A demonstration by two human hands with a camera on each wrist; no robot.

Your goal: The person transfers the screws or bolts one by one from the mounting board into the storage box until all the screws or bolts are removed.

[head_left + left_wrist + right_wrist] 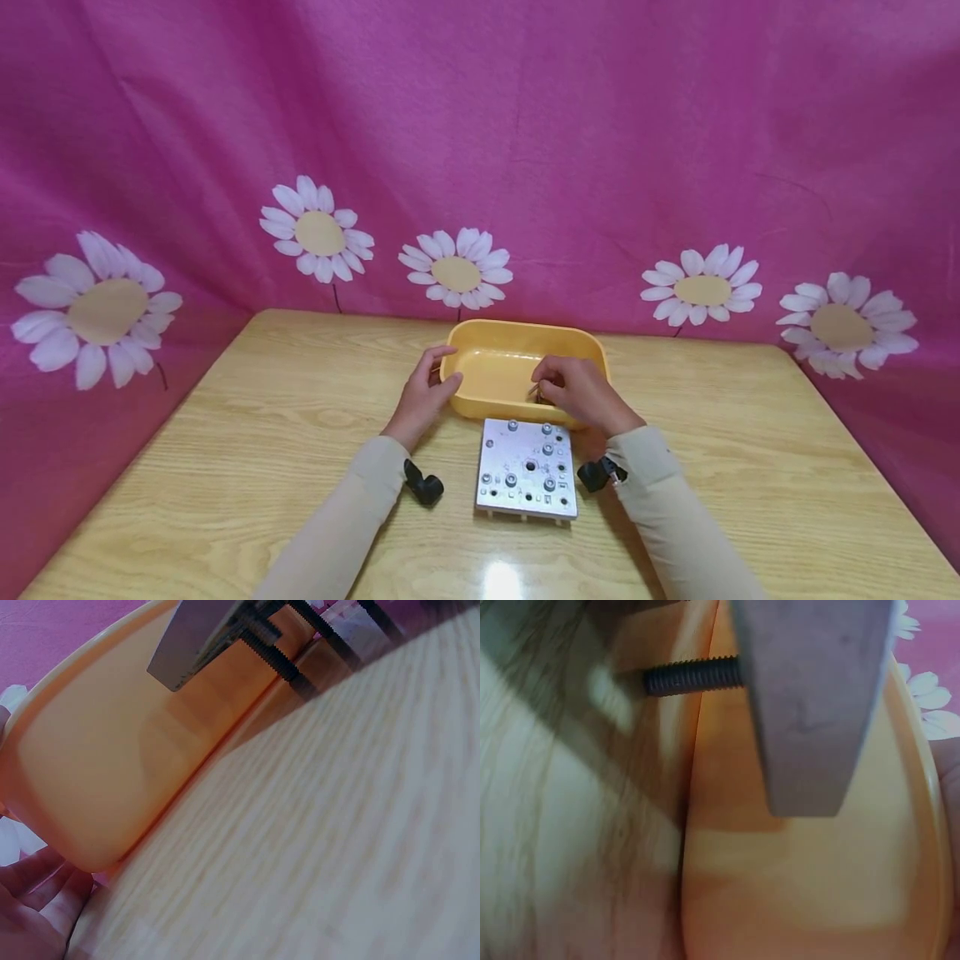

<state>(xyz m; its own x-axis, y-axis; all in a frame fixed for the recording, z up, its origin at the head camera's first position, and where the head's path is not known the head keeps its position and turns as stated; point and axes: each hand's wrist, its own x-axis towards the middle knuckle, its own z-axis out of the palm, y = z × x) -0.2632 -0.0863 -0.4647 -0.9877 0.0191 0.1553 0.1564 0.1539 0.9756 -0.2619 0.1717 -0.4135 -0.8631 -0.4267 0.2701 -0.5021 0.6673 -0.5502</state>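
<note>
A yellow plastic basin [491,375] stands on the table. My left hand [422,398] holds its left end, thumb at the rim and fingers along the outside; the left wrist view shows those fingers [45,889] against the basin's lower corner. Over the front rim reaches my right hand [581,390], its curled fingers pinching a small thin metal piece [534,389] inside the basin; the fingers partly hide it. In front of the basin lies a square metal plate [517,457] with holes and several socket-head bolts [511,480]. Threaded bolt ends [694,676] stick out beneath the plate.
The wooden table [247,467] extends around the basin and plate. A pink curtain [570,150] with large daisies hangs behind and at both sides. Black wrist cameras [424,485] sit on both wrists, one on either side of the plate.
</note>
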